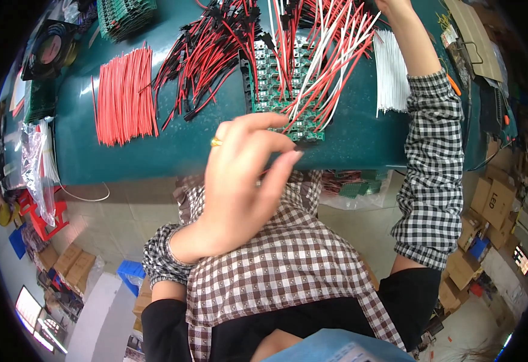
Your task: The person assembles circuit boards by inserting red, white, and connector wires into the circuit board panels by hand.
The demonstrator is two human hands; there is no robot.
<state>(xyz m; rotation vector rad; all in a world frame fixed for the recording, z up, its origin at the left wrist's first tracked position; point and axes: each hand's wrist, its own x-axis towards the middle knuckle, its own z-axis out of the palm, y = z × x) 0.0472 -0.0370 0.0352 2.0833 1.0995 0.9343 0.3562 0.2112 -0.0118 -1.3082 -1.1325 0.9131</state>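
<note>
My left hand (240,175) hovers over the table's front edge, fingers bent and apart, and nothing shows between them. It is slightly blurred and wears a yellow ring. Just beyond its fingertips lies a panel of green circuit boards (312,136) with rows of small parts. Red and white wires (336,78) rest across the boards, partly covering them. My right hand (394,5) reaches to the far right and is mostly cut off by the upper edge, so its fingers are hidden. Below its wrist lies a bundle of white wires (391,72).
A flat bundle of red wires (125,96) lies on the green table (155,164) at left. Red and black wires with black connectors (200,78) are heaped beside it. Stacked green boards (125,17) and a black fan (50,49) stand at far left; cardboard (478,36) at right.
</note>
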